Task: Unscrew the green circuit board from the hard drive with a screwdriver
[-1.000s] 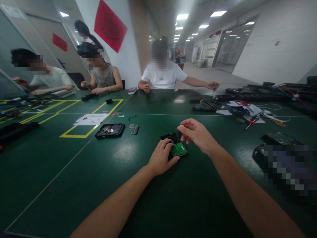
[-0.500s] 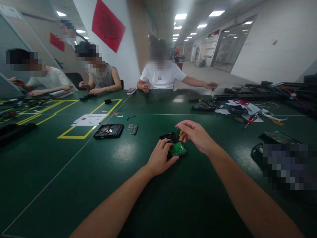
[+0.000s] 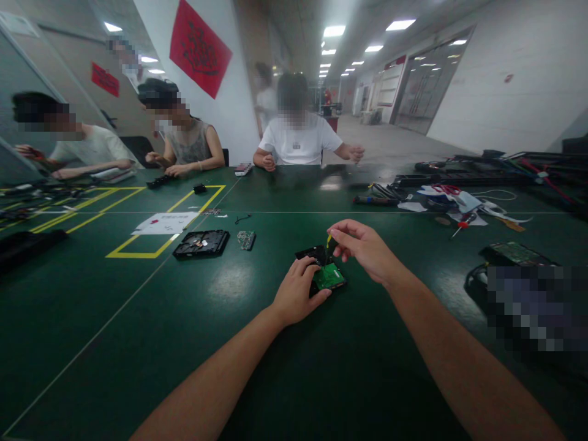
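A hard drive (image 3: 331, 277) with a green circuit board lies on the green table in front of me. My left hand (image 3: 299, 294) grips it from the left, fingers over its top and thumb along the near edge, covering part of it. Above the drive's far right part, my right hand (image 3: 356, 245) pinches a short yellow-and-black screwdriver (image 3: 329, 244), held upright. The screwdriver's tip points down at the drive; whether it sits in a screw is too small to tell.
To the left lie an opened black drive case (image 3: 201, 244), a small circuit board (image 3: 247, 239) and a white paper sheet (image 3: 164, 223). On the right are a red-handled screwdriver (image 3: 465, 224), cables and another board (image 3: 521, 254). Several people sit across the table.
The screwdriver in my right hand has turned slightly, and the fingers have shifted on its handle. My left hand stays put. The person opposite has drawn an outstretched arm back in.
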Demonstrator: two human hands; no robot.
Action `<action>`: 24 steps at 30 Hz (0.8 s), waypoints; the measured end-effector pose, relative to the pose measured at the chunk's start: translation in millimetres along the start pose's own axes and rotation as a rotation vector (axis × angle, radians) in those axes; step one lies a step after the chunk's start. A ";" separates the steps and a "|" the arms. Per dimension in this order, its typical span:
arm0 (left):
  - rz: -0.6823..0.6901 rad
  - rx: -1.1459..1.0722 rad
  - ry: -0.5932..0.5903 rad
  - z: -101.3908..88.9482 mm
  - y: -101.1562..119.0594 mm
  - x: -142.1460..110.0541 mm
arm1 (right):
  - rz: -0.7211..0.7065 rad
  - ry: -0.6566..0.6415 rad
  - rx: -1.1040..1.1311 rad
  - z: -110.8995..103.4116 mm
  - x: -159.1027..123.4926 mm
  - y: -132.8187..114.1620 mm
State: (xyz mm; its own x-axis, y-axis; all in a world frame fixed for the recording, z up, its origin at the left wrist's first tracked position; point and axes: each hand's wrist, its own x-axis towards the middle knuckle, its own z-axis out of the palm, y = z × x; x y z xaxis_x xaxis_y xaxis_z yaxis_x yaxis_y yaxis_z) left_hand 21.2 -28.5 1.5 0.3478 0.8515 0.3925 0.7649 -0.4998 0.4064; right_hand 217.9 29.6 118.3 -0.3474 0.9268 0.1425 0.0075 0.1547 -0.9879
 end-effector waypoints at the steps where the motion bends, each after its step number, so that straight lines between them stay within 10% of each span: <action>1: 0.001 -0.003 0.002 0.0 0.2 -0.1 | -0.003 -0.004 -0.003 -0.3 -0.1 0.2; 24: -0.008 -0.011 -0.009 -2.8 3.6 0.3 | 0.014 -0.022 -0.018 -1.0 0.1 2.6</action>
State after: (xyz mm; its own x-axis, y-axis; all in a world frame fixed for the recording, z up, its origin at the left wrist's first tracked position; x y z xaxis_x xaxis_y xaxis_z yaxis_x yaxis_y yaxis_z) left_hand 22.6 -30.6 5.3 0.3466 0.8566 0.3821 0.7613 -0.4949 0.4189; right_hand 218.8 30.5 115.8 -0.3677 0.9212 0.1270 0.0290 0.1478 -0.9886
